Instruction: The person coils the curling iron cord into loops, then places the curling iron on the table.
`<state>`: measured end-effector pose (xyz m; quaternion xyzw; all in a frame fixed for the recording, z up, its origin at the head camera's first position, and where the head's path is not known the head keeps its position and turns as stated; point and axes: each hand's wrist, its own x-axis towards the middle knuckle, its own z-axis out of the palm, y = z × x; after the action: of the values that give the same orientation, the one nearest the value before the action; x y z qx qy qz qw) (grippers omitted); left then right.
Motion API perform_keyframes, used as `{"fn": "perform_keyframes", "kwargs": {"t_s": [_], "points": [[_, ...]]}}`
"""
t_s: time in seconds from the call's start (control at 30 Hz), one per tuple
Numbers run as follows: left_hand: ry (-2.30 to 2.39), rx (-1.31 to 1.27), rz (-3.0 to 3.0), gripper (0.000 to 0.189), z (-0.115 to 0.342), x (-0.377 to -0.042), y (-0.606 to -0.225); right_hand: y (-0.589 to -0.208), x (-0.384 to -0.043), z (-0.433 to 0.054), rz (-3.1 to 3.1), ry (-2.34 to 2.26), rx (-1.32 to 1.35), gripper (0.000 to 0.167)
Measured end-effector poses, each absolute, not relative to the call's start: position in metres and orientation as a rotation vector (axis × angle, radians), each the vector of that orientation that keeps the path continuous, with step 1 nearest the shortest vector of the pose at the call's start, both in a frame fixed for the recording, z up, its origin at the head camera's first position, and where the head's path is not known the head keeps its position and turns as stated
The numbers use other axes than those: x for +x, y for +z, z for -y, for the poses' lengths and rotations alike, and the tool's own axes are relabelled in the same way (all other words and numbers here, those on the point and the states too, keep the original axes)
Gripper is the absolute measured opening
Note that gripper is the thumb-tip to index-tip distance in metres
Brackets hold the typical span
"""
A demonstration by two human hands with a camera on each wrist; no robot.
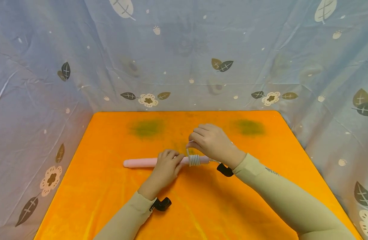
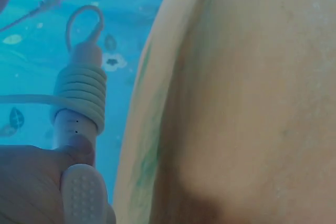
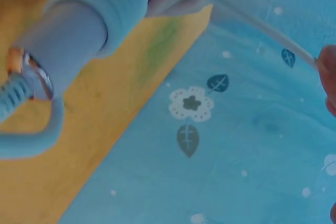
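A pink curling iron (image 1: 140, 162) lies across the table in the head view, its handle to the right. My left hand (image 1: 166, 165) grips it near the middle, beside the dotted lever (image 2: 84, 195) seen in the left wrist view. Several turns of pale cord (image 1: 194, 160) are wrapped round the handle. Above those turns, my right hand (image 1: 211, 141) pinches the cord. In the right wrist view the held stretch of cord (image 3: 247, 19) runs taut from the wraps to the fingertips (image 3: 329, 61). At the handle's end the cord bends back in a loop (image 2: 85, 10).
An orange cloth (image 1: 112, 200) covers the table, with two dark green patches near its back edge. Bluish-grey curtains (image 1: 187, 43) with leaf and flower prints stand behind it and on both sides. A black wrist camera (image 1: 162, 204) sits on the left sleeve, another (image 1: 224, 170) on the right.
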<state>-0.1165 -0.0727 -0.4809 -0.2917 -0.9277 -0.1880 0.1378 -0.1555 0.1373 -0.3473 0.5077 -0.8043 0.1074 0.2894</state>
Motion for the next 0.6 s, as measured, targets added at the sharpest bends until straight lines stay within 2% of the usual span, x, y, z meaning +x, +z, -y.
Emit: {"fn": "perform_keyframes", "kwargs": {"t_s": [0.3, 0.6], "points": [[-0.57, -1.079, 2.506, 0.029, 0.075, -0.108, -0.483, -0.365, -0.183, -0.157, 2.522, 0.515, 1.166, 0.021], [-0.732, -1.108, 2.343, 0.031, 0.076, -0.109, -0.471, -0.395, -0.199, -0.17, 2.886, 0.765, 0.913, 0.019]]}}
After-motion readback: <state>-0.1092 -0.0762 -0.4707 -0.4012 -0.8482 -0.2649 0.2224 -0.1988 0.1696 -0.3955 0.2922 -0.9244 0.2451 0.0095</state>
